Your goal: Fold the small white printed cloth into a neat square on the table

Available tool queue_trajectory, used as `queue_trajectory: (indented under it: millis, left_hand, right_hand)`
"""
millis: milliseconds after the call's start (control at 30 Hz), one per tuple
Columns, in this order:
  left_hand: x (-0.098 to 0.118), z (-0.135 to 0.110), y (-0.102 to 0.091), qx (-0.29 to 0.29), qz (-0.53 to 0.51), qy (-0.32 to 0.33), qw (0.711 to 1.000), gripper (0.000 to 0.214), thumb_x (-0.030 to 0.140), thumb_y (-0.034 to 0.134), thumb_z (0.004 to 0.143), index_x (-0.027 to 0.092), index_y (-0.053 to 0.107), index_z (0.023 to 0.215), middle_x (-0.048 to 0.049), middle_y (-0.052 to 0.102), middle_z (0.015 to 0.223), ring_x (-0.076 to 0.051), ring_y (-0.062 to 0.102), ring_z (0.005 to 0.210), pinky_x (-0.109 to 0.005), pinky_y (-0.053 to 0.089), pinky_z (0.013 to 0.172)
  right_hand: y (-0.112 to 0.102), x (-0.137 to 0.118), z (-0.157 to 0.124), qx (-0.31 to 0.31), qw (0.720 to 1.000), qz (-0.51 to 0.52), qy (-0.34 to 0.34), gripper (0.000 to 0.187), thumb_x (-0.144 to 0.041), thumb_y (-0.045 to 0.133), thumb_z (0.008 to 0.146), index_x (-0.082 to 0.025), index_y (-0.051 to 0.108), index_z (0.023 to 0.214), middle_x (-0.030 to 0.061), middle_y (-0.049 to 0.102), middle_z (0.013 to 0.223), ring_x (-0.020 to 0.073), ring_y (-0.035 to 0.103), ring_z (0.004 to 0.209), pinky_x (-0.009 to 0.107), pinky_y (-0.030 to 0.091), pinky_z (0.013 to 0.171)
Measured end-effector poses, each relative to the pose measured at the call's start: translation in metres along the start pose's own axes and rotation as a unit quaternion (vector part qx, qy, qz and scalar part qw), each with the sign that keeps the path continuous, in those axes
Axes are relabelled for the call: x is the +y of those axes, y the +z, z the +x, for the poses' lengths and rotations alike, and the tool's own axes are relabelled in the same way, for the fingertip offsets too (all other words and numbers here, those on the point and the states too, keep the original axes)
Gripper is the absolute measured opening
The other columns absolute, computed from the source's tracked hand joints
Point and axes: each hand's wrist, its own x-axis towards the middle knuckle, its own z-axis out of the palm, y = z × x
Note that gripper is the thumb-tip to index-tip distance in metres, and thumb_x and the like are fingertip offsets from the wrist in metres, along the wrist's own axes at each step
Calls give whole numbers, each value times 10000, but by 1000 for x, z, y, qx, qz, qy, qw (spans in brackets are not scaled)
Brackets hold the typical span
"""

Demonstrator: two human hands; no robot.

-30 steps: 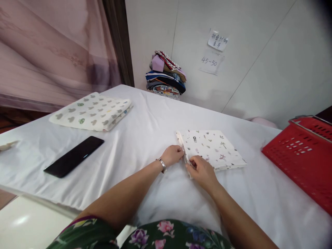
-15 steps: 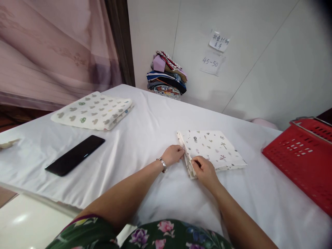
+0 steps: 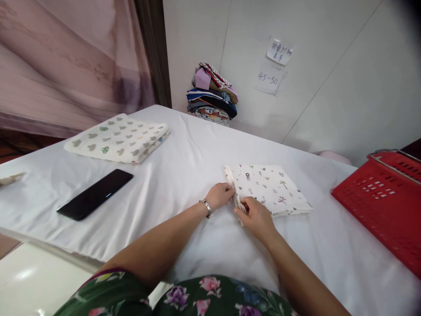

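Observation:
A folded white cloth (image 3: 268,186) printed with small plants and palm trees lies in front of me, its layered edge facing left. With fingers pinched, my left hand (image 3: 219,196) grips that left edge near its middle. Close by, at the near left corner, my right hand (image 3: 258,218) has its thumb and fingers closed around the layers. Part of the corner is hidden behind the right hand. Farther left lies a second folded cloth (image 3: 120,138), white with grey and green mushroom-like shapes, untouched.
A black phone-like slab (image 3: 95,194) lies on the white-covered table (image 3: 177,175) at left. On the right stands a red perforated basket (image 3: 384,202) with a metal handle. Beyond the far edge, a stack of folded fabrics (image 3: 212,98) rests by the wall, under paper notes (image 3: 268,81).
My right hand has shifted slightly left and up along the cloth's edge, closing round the near corner. The left hand stays at nearly the same spot.

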Motion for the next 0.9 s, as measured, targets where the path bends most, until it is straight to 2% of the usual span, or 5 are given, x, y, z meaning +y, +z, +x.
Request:
queue_trajectory:
  millis: [133, 333, 667, 767, 900]
  left_hand:
    - [-2, 1, 0, -12, -41, 5, 999, 310, 411, 425, 785, 176, 534, 613, 17, 630, 611, -93, 529, 439, -216, 414, 521]
    - [-4, 3, 1, -4, -54, -4, 999, 377, 437, 373, 820, 170, 527, 604, 6, 637, 617, -87, 518, 415, -217, 418, 528]
    - [-6, 3, 2, -20, -53, 4, 998, 305, 404, 441, 773, 171, 542, 604, 19, 632, 615, -90, 531, 447, -214, 416, 533]
    - [-6, 3, 3, -20, -59, 2, 998, 309, 415, 443, 770, 170, 547, 614, 19, 631, 613, -90, 532, 454, -216, 419, 544]
    - [-5, 3, 3, -21, -67, 2, 998, 356, 444, 409, 788, 164, 549, 620, 10, 639, 628, -86, 524, 456, -212, 417, 538]
  right_hand:
    - [1, 2, 1, 9, 1000, -7, -3, 172, -307, 412, 814, -203, 546, 787, 4, 567, 703, 139, 480, 621, 242, 301, 563]
    - [0, 17, 1, 26, 992, 119, 33, 241, -356, 389, 830, -198, 564, 777, -29, 513, 588, 120, 438, 535, 232, 327, 531]
    - [3, -3, -4, -13, 997, -76, -10, 219, -352, 529, 744, -204, 536, 905, 40, 592, 850, 190, 526, 758, 253, 301, 568]
    - [4, -1, -4, -5, 997, -71, -24, 165, -263, 460, 779, -201, 547, 905, 42, 597, 837, 186, 530, 768, 258, 322, 590]
    - [-1, 8, -2, 4, 1000, 14, -9, 192, -250, 417, 796, -195, 568, 899, 31, 608, 812, 168, 532, 716, 261, 362, 623]
